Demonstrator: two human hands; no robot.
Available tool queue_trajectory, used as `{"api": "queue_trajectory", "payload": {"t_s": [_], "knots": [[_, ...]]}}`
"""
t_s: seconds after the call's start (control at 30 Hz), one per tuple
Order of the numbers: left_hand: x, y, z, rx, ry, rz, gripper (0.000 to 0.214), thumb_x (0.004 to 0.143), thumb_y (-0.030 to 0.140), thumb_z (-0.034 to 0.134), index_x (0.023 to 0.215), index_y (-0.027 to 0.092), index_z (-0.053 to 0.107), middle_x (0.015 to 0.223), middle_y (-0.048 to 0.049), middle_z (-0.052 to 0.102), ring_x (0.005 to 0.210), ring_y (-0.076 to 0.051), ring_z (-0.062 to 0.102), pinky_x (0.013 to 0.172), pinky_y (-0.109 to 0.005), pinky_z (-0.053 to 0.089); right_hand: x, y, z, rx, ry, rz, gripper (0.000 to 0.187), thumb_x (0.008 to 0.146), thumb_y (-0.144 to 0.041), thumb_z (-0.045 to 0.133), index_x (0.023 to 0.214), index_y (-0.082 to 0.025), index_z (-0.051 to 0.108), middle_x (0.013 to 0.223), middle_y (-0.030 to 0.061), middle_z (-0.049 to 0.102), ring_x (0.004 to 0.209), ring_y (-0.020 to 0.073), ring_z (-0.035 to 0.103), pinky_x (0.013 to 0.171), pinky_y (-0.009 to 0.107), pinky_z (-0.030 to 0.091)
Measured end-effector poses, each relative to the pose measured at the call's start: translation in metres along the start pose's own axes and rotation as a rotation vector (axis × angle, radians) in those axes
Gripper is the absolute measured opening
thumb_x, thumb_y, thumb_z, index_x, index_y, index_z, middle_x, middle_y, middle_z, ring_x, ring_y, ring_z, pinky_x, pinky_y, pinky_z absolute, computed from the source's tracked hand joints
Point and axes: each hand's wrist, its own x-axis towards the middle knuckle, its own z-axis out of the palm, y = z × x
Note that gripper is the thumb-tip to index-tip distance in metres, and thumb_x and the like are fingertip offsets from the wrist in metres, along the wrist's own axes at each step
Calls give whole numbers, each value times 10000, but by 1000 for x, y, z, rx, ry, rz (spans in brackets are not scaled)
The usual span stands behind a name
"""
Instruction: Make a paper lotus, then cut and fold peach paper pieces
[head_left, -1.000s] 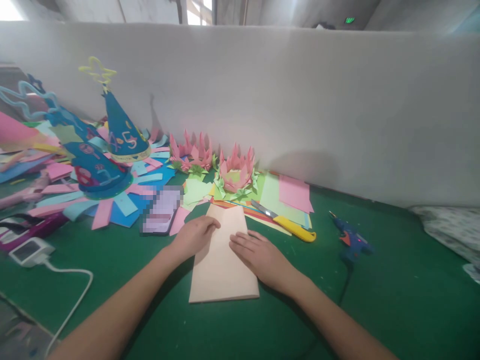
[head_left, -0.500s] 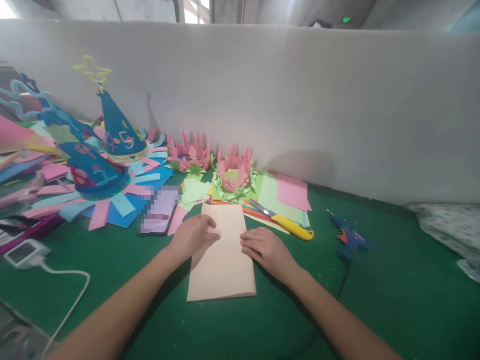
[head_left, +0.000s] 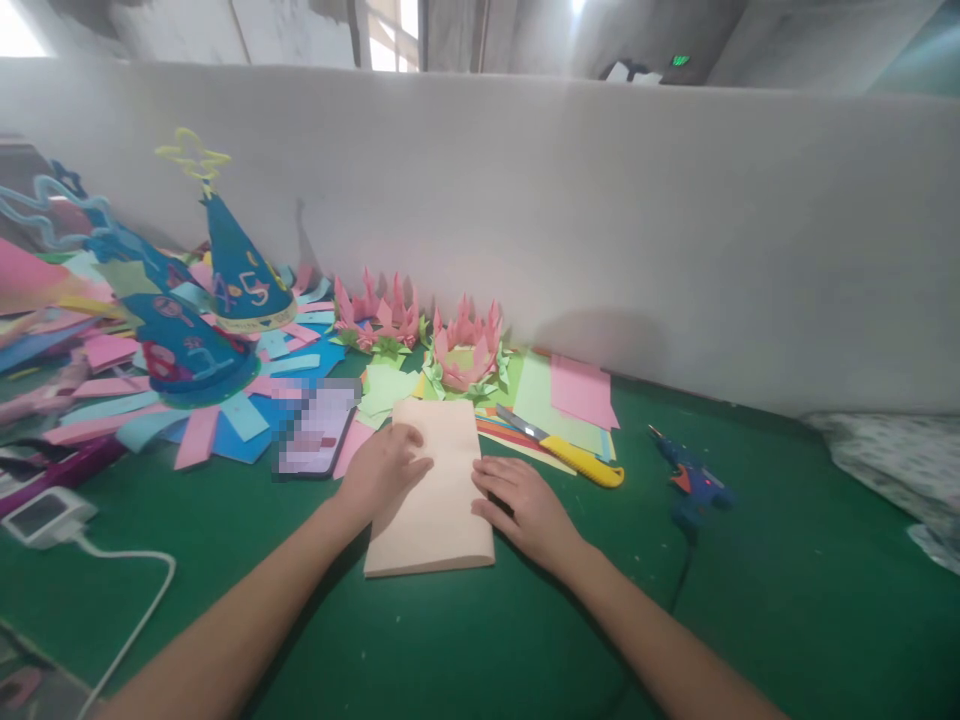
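Our right hand [head_left: 529,508], fingers loosely spread, has slipped back to the right edge of the folded paper [head_left: 435,525], leaving it flanked on the worktop [head_left: 420,650] by our half-curled, ungripping left hand [head_left: 375,472].

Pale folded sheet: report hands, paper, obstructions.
Left hand on left side, right hand at right edge. Folded sheet on green table. Nothing else atop it; yellow-handled cutter off far right corner.
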Motion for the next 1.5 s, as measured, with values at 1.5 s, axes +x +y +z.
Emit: {"api": "queue_trajectory", "payload": {"t_s": [1.5], "knots": [[-3, 38, 27, 158, -53, 650, 374, 960, 184, 239, 1222, 97, 492, 1295, -151, 524, 1184, -228, 455, 919, -391, 350, -10, 6, -25, 156, -231, -290, 252, 917, -348, 491, 898, -217, 705, 980, 40, 724, 794, 161, 594, 757, 321, 477]]}}
